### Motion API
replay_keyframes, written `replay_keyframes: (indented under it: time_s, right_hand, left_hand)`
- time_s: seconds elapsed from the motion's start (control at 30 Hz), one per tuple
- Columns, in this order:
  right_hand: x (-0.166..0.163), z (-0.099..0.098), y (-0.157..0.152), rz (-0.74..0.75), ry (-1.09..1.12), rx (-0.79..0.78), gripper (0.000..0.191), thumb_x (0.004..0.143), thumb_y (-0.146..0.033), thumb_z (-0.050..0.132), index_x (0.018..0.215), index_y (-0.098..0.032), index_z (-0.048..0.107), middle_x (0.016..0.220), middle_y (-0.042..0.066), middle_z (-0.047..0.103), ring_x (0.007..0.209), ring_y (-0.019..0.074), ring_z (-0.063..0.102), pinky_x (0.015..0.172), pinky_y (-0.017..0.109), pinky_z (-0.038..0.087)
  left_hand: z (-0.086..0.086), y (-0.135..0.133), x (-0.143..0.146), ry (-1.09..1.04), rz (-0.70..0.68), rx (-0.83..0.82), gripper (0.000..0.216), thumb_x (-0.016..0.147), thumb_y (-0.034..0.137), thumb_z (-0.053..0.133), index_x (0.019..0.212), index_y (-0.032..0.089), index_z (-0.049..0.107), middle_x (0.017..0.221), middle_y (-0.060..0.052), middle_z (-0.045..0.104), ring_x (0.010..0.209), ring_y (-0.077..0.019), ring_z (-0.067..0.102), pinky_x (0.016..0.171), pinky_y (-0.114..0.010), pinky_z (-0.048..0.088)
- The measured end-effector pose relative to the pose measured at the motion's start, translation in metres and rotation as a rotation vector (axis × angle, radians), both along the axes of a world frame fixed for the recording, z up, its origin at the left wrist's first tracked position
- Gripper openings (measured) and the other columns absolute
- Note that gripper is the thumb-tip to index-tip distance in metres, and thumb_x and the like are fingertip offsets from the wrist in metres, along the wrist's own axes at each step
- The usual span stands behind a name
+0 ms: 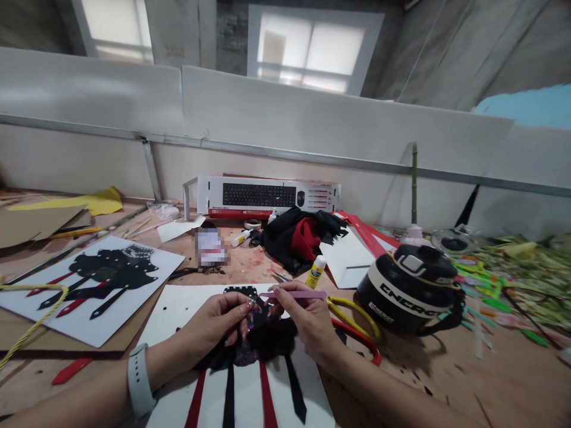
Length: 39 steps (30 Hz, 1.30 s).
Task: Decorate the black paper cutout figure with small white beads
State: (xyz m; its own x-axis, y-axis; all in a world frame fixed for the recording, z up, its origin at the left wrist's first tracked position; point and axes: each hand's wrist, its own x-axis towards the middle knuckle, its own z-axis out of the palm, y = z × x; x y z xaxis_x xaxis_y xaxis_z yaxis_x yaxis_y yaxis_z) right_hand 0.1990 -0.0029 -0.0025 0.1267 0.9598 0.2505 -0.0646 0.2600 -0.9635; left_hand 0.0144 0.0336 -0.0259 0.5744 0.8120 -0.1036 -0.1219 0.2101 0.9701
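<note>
My left hand (pixel 214 330) rests on a white board (pixel 178 315) and pinches a small dark piece of the black paper figure (pixel 263 345), which has black and red strips running down toward me. My right hand (pixel 307 324) is closed on a pink tweezer-like tool (pixel 294 294), its tip pointing left at the spot my left fingers hold. A pale watch band (pixel 139 380) circles my left wrist. The piece under my fingers is too small to make out.
A finished black-and-red cut-out on white board (pixel 93 279) lies at left. Glue stick (pixel 315 272), yellow and red scissors (pixel 357 327), a black ENERGY jug (pixel 413 291), black-red cloth (pixel 301 238), a keyboard box (pixel 263 196), and green scraps (pixel 513 279) crowd the wooden table.
</note>
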Motion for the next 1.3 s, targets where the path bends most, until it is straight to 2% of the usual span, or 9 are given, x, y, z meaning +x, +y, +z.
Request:
replay_keyframes:
  time_s: [0.43,0.8,1.3]
  right_hand:
    - [-0.0004,0.0024,-0.0008,-0.013,-0.02,-0.006,0.026,0.072,-0.046,0.078,0.077,-0.021,0.074,0.059,0.0,0.069,0.055,0.0162,0.064,0.055,0.027,0.054]
    - [0.0008,0.0001,-0.0007,-0.005,-0.009,-0.018,0.025,0.071,-0.046,0.079,0.076,-0.023,0.074,0.068,0.001,0.072,0.058,0.0173,0.067,0.057,0.029,0.056]
    - [0.0017,-0.0027,-0.0007,0.008,-0.016,-0.016,0.023,0.074,-0.044,0.078,0.078,-0.022,0.074,0.065,0.0,0.072,0.057,0.0145,0.066,0.054,0.024,0.054]
  left_hand:
    - [0.0033,-0.001,0.002,0.005,-0.001,-0.005,0.039,0.074,0.052,0.073,0.081,0.014,0.062,0.053,0.003,0.06,0.036,-0.0022,0.037,0.037,-0.017,0.022]
    - [0.0031,-0.0026,0.0011,0.031,-0.017,0.016,0.045,0.072,0.057,0.072,0.082,0.015,0.061,0.054,0.003,0.061,0.035,-0.0023,0.038,0.037,-0.017,0.02]
    - [0.0061,-0.0035,0.001,0.044,-0.017,0.027,0.043,0.075,0.056,0.07,0.083,0.015,0.061,0.055,0.003,0.061,0.035,-0.0017,0.038,0.038,-0.017,0.021]
